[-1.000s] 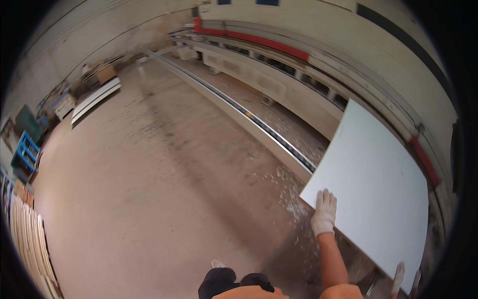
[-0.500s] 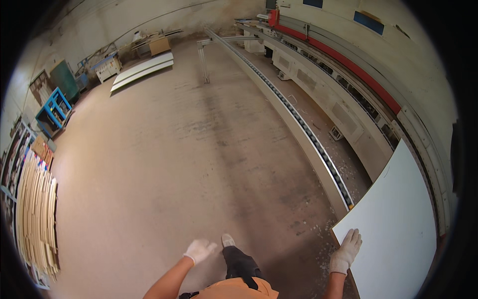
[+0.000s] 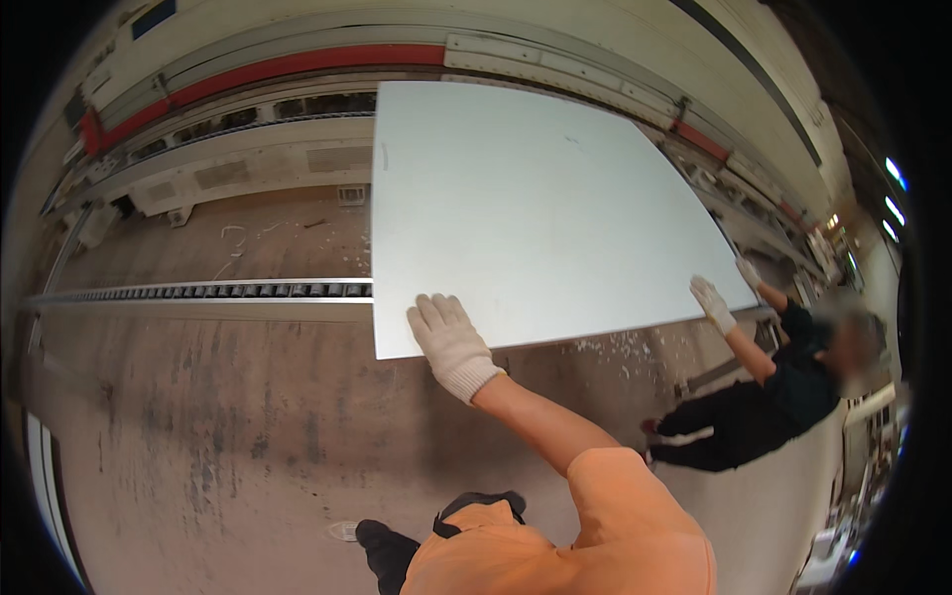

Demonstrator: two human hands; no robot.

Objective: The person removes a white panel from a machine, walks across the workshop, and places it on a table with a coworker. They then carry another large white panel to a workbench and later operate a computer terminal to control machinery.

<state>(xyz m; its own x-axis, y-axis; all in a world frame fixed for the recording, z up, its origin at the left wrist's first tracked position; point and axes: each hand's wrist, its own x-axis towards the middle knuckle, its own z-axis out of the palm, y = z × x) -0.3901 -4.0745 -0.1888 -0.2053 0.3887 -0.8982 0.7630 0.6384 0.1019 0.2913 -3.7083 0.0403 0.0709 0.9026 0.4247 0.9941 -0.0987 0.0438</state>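
Right hand [image 3: 451,342] flat, fingers extended on near-left corner of white panel [image 3: 555,213]; left hand out of view, can't tell state. Panel spreads ahead and rightward from right hand, long axis roughly left-right, overlapping roller rail [image 3: 198,293]; co-worker's hand [image 3: 712,302] at right end.

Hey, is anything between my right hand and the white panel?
Only the knit glove; your right hand rests on the white panel by its near left corner. The co-worker's hands, at the right end, aren't between.
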